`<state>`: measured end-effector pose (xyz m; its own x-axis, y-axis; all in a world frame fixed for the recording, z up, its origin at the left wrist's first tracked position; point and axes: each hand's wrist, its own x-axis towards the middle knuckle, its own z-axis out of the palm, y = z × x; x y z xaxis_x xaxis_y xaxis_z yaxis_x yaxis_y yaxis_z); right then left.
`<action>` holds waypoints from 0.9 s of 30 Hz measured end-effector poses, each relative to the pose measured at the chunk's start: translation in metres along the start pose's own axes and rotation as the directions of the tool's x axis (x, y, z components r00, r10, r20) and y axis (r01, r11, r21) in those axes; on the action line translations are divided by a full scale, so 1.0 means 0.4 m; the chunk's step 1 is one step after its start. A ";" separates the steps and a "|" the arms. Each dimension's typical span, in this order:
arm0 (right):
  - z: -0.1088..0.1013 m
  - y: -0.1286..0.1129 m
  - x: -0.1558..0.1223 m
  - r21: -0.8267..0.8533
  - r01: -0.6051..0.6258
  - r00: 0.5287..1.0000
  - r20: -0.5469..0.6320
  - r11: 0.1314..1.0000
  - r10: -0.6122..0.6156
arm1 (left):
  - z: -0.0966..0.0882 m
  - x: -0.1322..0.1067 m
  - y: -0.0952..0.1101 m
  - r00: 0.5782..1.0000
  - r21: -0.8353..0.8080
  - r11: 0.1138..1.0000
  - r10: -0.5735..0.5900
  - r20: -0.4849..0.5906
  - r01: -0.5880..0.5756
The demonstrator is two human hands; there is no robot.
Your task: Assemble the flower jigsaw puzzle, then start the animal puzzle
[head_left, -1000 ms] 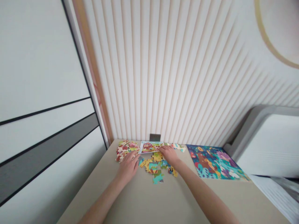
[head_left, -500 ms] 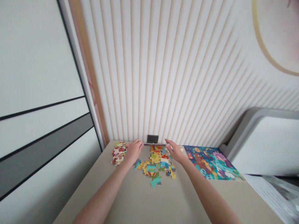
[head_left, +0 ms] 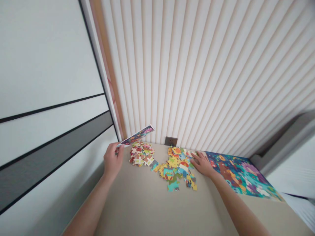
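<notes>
My left hand (head_left: 113,161) is closed on the near corner of a picture card (head_left: 138,136), which tilts upward above a pile of red and white jigsaw pieces (head_left: 141,153). The card bears a dark blue scene with a pink patch, much like the assembled puzzle (head_left: 238,173) lying flat at the right. My right hand (head_left: 203,164) is open, fingers stretched out, at the right side of a spread of yellow and teal jigsaw pieces (head_left: 173,162). Its fingertips reach over the edge pieces; whether they touch them I cannot tell.
The beige table (head_left: 152,206) stands against a ribbed white wall (head_left: 177,72), where a dark socket (head_left: 171,141) sits just above the tabletop. A white and grey cabinet (head_left: 49,137) borders the left side. A grey-framed panel (head_left: 290,141) rises at the right.
The thin card, seen edge-on between both hands before, has swung left in my left hand. My right hand has let go and lowered to the pieces. The view has turned a little.
</notes>
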<state>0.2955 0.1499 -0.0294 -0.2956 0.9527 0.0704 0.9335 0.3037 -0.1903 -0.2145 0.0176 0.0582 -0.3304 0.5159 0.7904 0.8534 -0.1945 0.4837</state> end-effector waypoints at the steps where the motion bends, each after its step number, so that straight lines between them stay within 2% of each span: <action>1: 0.002 0.005 -0.005 0.007 0.022 1.000 -0.006 1.000 -0.022 | -0.009 -0.008 -0.006 0.999 0.019 1.000 -0.017 -0.028 0.018; 5: 0.002 0.022 -0.034 0.034 0.091 0.995 -0.044 0.995 -0.089 | -0.013 -0.047 -0.013 0.996 0.026 0.998 -0.054 -0.072 0.056; 9: -0.026 0.025 -0.050 0.061 0.133 0.991 -0.038 0.989 -0.131 | -0.003 -0.073 -0.011 0.996 -0.009 0.998 -0.066 -0.064 0.066; 14: -0.056 -0.013 0.000 0.041 0.054 0.996 -0.066 0.998 -0.051 | -0.005 -0.086 -0.005 0.997 -0.012 0.999 -0.053 -0.059 0.052; 18: -0.026 -0.080 0.050 0.007 -0.015 1.000 0.008 1.000 0.015 | -0.005 -0.094 -0.005 0.998 0.006 0.999 -0.035 -0.045 0.035; 21: 0.004 -0.114 0.053 -0.024 -0.039 0.997 0.062 0.999 0.041 | -0.002 -0.099 -0.009 0.999 0.012 1.000 -0.025 -0.033 0.025; 24: 0.016 -0.115 0.031 -0.031 -0.005 0.997 0.078 0.999 0.007 | 0.003 -0.102 -0.014 1.000 0.012 1.000 -0.018 -0.015 0.018; 27: 0.005 -0.101 0.000 -0.003 0.047 0.992 0.119 0.999 -0.046 | 0.011 -0.105 -0.015 1.000 0.007 1.000 -0.008 -0.006 0.008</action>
<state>0.2574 0.1375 -0.0237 -0.3605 0.9320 -0.0379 0.9193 0.3481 -0.1836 -0.2041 0.0008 0.0204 -0.3394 0.5123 0.7889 0.8535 -0.1847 0.4872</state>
